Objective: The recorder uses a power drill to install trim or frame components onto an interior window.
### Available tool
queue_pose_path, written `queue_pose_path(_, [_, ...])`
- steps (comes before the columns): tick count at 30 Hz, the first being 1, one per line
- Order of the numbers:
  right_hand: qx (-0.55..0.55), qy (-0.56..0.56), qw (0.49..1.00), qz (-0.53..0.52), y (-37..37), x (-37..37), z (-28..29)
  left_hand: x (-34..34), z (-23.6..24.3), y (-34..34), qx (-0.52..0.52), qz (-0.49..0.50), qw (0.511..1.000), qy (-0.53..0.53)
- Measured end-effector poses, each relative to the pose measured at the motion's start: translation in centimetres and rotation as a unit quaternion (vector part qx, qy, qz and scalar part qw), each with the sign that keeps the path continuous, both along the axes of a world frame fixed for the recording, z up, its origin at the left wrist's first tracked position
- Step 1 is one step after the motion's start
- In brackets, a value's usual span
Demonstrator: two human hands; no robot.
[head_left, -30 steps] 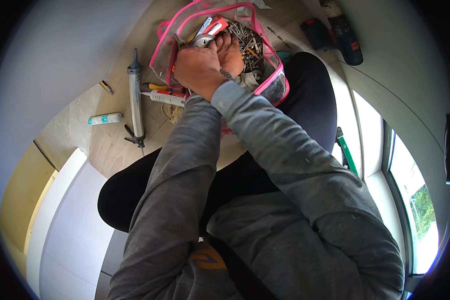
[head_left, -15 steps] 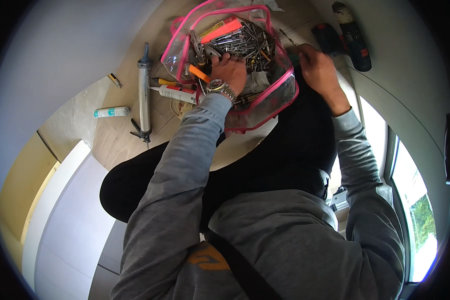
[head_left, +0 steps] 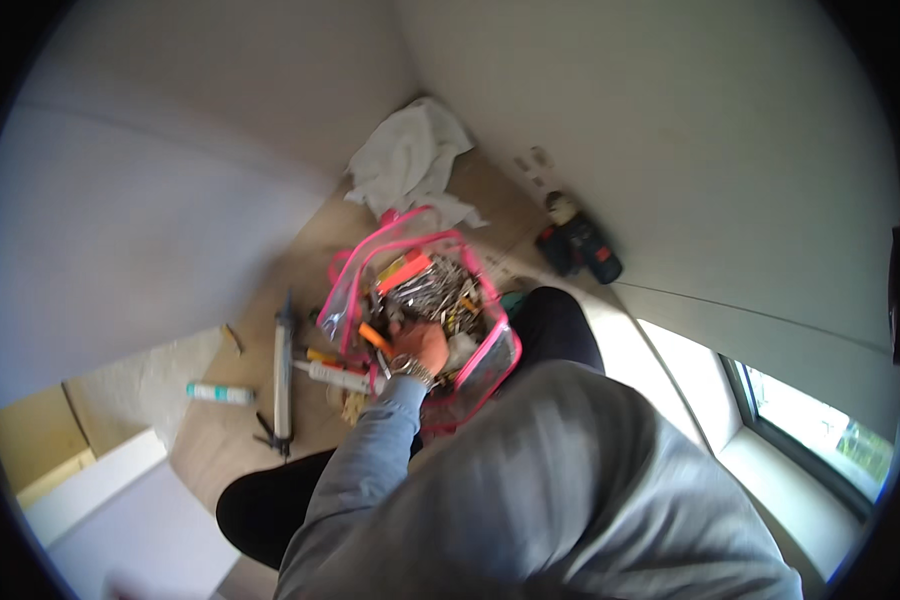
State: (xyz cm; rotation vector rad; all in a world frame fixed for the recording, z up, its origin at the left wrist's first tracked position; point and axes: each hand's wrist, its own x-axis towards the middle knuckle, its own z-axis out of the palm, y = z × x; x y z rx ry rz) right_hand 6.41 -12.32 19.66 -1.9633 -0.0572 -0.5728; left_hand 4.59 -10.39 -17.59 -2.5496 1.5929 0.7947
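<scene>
A clear bag with pink piping [head_left: 511, 352] stands on the floor in front of me, its top gaping. My left hand [head_left: 423, 345], with a metal watch on the wrist, reaches down into it. The fingers are blurred and partly hidden, so their grip does not show. Beyond them lies a heap of drill bits and other metal pieces [head_left: 426, 293], with a flat red-orange and yellow case [head_left: 404, 270] on top. An orange handle [head_left: 375, 338] sticks up beside the hand. My right hand is not seen; a blurred grey sleeve and sweatshirt fill the lower right.
To the left lie a caulking gun [head_left: 283, 375], a white-and-teal tube [head_left: 220, 393] and a white-and-red cartridge [head_left: 340, 376]. A white cloth [head_left: 410, 155] is crumpled behind the bag. A cordless drill [head_left: 582, 245] rests by the right wall, near a window [head_left: 810, 425].
The view has tilted up, showing the cloth and the wall corner. My right hand, earlier right of the bag with a thin bit, has left view. My left hand stays in the bag.
</scene>
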Motion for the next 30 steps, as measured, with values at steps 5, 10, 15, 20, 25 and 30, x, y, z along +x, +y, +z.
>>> queue_pose_path(5, [0.065,0.018,0.996,-0.064,0.9,1.4,7.5,2.1,-3.4,1.4,0.034,0.049,0.997,0.048])
queue_pose_path(10, [0.197,0.059,0.974,-0.095,2.3,1.6,12.3,-2.2,-5.7,3.7,0.06,0.168,0.973,0.143])
queue_pose_path(15, [0.232,0.048,0.97,-0.06,1.2,3.0,11.5,1.9,1.1,-1.3,0.116,-0.018,0.993,0.003])
queue_pose_path(20, [0.292,0.07,0.953,0.047,3.3,3.5,12.5,1.2,1.2,0.2,0.049,0.03,0.998,0.03])
queue_pose_path(25, [0.356,0.085,0.886,0.285,5.3,-0.2,19.2,5.8,-24.1,7.2,0.039,-0.034,0.875,-0.481])
queue_pose_path(30, [0.444,0.235,0.839,0.21,1.7,3.0,16.1,-4.3,-5.9,-2.9,-0.046,-0.19,0.971,-0.137])
